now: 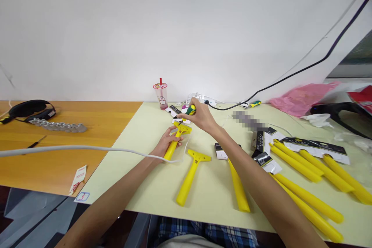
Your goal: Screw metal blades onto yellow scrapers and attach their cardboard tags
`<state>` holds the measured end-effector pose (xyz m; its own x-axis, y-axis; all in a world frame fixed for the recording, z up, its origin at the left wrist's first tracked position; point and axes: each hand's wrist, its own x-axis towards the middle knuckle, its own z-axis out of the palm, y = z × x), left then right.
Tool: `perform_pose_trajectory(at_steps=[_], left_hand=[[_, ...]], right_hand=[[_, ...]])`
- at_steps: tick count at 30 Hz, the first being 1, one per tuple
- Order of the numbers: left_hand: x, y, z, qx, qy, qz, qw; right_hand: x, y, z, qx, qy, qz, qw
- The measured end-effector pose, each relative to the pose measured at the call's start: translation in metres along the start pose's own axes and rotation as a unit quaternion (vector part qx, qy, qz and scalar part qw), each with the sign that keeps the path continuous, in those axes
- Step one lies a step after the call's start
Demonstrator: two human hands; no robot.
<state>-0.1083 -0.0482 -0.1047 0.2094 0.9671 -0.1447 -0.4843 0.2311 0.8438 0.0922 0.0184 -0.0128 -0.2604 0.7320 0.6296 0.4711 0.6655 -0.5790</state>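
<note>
My left hand (167, 142) is wrapped round the handle of a yellow scraper (172, 148), tilted with its wide head pointing away from me. Above that head, my right hand (202, 115) grips a screwdriver (191, 110) with a green and yellow handle. Its shaft slants down to the scraper's head; whether the tip sits in a screw is too small to tell. A second yellow scraper (190, 176) lies on the pale table just right of my left hand. Under my right forearm lies another yellow handle (238, 188), partly covered by the arm.
Several yellow handles (314, 197) and black-and-white cards (319, 147) lie at the right. A drink cup (161, 97) stands near the wall, beside a power strip (199, 97). A white cable (116, 148) crosses in front of my left hand. A pink bag (302, 99) lies at the back right.
</note>
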Motion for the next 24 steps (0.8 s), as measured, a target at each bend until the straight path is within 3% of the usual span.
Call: perform_pose_trajectory(at_steps=[7,12,18,24], left_hand=[[-0.004,0.01,0.007,0.001,0.014,0.077,0.997],[-0.009,0.021,0.011,-0.002,0.029,0.108,0.994],[-0.009,0.021,0.012,0.001,0.067,0.124,0.99],[-0.01,0.017,0.018,0.022,0.103,0.144,0.984]], right_hand=[[-0.003,-0.017,0.005,0.042,0.053,-0.049,0.996],[-0.001,-0.027,0.01,0.047,0.039,-0.066,0.996],[0.005,-0.031,0.024,0.09,0.093,-0.022,0.991],[0.011,-0.03,0.028,0.129,0.096,0.033,0.986]])
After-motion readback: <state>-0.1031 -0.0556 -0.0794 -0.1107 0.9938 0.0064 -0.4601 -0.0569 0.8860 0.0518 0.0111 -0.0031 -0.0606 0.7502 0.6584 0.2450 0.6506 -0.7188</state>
